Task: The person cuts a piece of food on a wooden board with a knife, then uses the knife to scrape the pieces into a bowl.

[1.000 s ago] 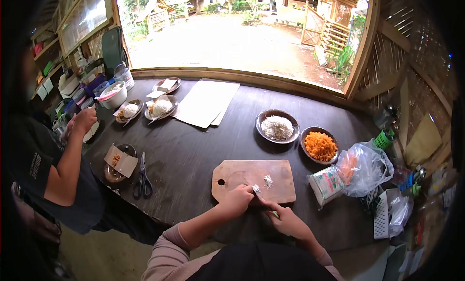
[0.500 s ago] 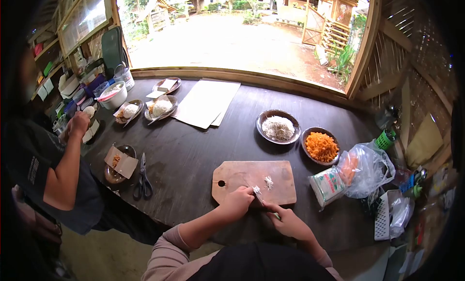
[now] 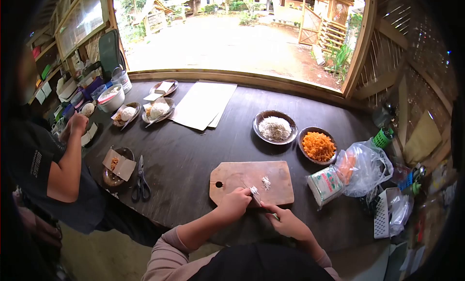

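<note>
A wooden cutting board (image 3: pixel 252 177) with a hole at its left end lies on the dark table. My left hand (image 3: pixel 235 203) is closed at the board's front edge, pressed on a small bunch of white shreds (image 3: pixel 254 189). My right hand (image 3: pixel 286 223) is wrapped round the handle of a knife (image 3: pixel 256 199), whose blade is beside my left fingertips. A small pile of white shreds (image 3: pixel 266 182) lies on the board to the right of the knife tip.
Beyond the board are a bowl of white shreds (image 3: pixel 274 128) and a bowl of orange pieces (image 3: pixel 318 146). A packet (image 3: pixel 325 185), plastic bag (image 3: pixel 365 167) and grater (image 3: pixel 381 215) stand right. Scissors (image 3: pixel 141 184), plates and a co-worker (image 3: pixel 63 169) are left.
The whole view has shifted slightly, moving the table items a little left. Both hands stay at the board's front edge, with the knife still in my right hand.
</note>
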Tool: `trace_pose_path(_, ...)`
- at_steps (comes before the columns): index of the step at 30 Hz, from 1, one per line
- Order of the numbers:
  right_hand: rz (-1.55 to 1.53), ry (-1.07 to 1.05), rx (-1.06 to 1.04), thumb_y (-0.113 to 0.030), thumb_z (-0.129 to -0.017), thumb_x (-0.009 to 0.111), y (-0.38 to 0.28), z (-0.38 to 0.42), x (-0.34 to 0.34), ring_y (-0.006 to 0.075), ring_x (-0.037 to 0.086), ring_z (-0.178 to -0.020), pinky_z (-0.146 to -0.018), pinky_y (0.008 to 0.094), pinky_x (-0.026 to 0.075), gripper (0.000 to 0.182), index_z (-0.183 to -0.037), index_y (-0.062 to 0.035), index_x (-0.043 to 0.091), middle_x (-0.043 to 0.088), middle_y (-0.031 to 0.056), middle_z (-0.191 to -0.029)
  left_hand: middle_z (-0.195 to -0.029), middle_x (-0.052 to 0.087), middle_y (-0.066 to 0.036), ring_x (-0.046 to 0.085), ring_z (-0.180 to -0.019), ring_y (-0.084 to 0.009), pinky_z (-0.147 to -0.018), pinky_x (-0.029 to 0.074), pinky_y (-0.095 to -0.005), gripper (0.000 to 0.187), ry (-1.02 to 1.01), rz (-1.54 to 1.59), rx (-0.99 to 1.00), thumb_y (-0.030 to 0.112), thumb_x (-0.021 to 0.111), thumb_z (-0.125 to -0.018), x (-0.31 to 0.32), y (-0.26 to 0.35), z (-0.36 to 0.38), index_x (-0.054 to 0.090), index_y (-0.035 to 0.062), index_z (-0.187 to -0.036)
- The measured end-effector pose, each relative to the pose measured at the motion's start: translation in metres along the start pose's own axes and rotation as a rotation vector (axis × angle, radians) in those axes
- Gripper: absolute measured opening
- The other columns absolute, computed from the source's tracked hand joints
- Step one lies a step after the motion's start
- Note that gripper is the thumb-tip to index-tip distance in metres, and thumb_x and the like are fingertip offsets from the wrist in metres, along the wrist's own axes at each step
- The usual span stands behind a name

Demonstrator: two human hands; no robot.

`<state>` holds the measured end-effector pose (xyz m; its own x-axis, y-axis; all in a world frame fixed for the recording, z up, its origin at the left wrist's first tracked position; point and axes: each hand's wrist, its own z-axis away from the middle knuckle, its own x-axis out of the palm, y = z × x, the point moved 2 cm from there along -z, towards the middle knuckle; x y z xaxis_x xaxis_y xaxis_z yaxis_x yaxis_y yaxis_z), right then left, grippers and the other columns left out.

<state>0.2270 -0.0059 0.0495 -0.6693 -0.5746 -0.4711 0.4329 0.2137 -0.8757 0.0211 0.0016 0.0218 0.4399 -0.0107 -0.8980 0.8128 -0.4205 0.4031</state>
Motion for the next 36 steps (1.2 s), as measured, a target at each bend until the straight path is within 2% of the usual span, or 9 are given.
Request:
trace_pose_path(9,0.164,0.015,0.06,-0.012,-0.096,0.055,0.003,-0.006,0.018,0.0362,0.067,-0.073,-0.075,0.0363,0.051,0.042,-0.139,-0.0113,0.051,0.068,0.0255,-0.091,-0.1,0.063,-0.008,0.061,-0.103,-0.0291,-0.085,0.053,-0.0387,0.015,0.024,0.041,0.003,0.002,0.057,-0.077,0.002,0.001,0.002,0.07,0.0038,-0.085)
trace_pose_path(15,-0.037,-0.025,0.022,-0.011,-0.096,0.054,-0.012,0.004,-0.005,0.0355,0.064,-0.066,-0.073,0.0365,0.051,0.044,-0.14,-0.0118,0.05,0.066,0.0274,-0.086,-0.101,0.063,-0.009,0.061,-0.101,-0.0293,-0.086,0.053,-0.0389,0.015,-0.05,0.003,-0.039,0.002,0.057,-0.077,-0.008,0.006,0.0,0.07,0.0038,-0.085)
trace_pose_path(18,-0.054,-0.069,0.142,-0.011,-0.096,0.055,-0.015,0.003,-0.002,0.0302,0.063,-0.065,-0.072,0.0353,0.051,0.044,-0.14,-0.0117,0.049,0.064,0.027,-0.083,-0.101,0.063,-0.009,0.061,-0.101,-0.0292,-0.085,0.053,-0.0389,0.016,-0.03,0.003,-0.029,0.0,0.057,-0.077,-0.004,0.004,0.0,0.07,0.0036,-0.086)
trace_pose_path(23,0.115,0.068,-0.035,-0.012,-0.097,0.055,0.008,-0.009,0.022,0.0179,0.06,-0.064,-0.069,0.0335,0.051,0.045,-0.141,-0.0106,0.049,0.064,0.0228,-0.078,-0.1,0.063,-0.01,0.06,-0.101,-0.0304,-0.086,0.052,-0.0393,0.019,0.008,0.062,0.004,-0.005,0.057,-0.074,0.0,0.0,0.001,0.07,0.0025,-0.086)
trace_pose_path(27,0.019,0.052,-0.057,-0.012,-0.097,0.055,-0.003,0.0,0.005,0.0181,0.059,-0.061,-0.068,0.0341,0.05,0.043,-0.14,-0.0102,0.049,0.063,0.0228,-0.077,-0.099,0.063,-0.01,0.06,-0.101,-0.0309,-0.087,0.052,-0.0393,0.021,0.027,0.03,0.018,-0.006,0.057,-0.072,0.001,-0.001,-0.001,0.07,0.0025,-0.086)
trace_pose_path(29,-0.06,-0.022,0.101,-0.012,-0.097,0.055,-0.014,0.004,-0.002,0.0168,0.057,-0.059,-0.067,0.034,0.05,0.043,-0.14,-0.0105,0.05,0.062,0.0229,-0.074,-0.102,0.063,-0.009,0.06,-0.103,-0.0307,-0.087,0.052,-0.0387,0.023,-0.065,0.028,-0.045,-0.006,0.056,-0.073,-0.004,0.003,-0.002,0.071,0.0027,-0.088)
trace_pose_path(30,-0.059,-0.025,0.098,-0.012,-0.097,0.055,-0.016,0.003,-0.002,0.0168,0.057,-0.059,-0.067,0.034,0.05,0.043,-0.14,-0.0105,0.05,0.062,0.0229,-0.074,-0.102,0.063,-0.009,0.06,-0.103,-0.0307,-0.087,0.052,-0.0387,0.023,-0.062,0.026,-0.049,-0.006,0.056,-0.073,-0.005,0.003,-0.002,0.071,0.0027,-0.088)
trace_pose_path(32,-0.077,-0.021,0.115,-0.013,-0.097,0.055,-0.017,0.003,-0.001,0.0389,0.067,-0.071,-0.072,0.0384,0.052,0.042,-0.139,-0.012,0.051,0.065,0.0287,-0.086,-0.105,0.064,-0.009,0.06,-0.104,-0.0309,-0.087,0.052,-0.0385,0.023,-0.086,0.019,-0.078,-0.006,0.055,-0.073,-0.005,0.004,-0.002,0.071,0.0031,-0.088)
trace_pose_path(36,0.081,-0.024,0.134,-0.013,-0.097,0.055,0.0,-0.005,0.015,0.0358,0.07,-0.081,-0.077,0.0374,0.052,0.042,-0.139,-0.0119,0.051,0.068,0.0262,-0.097,-0.107,0.064,-0.009,0.06,-0.104,-0.0305,-0.087,0.053,-0.0387,0.023,-0.041,0.023,-0.034,-0.005,0.055,-0.074,0.006,-0.003,-0.001,0.071,0.0034,-0.088)
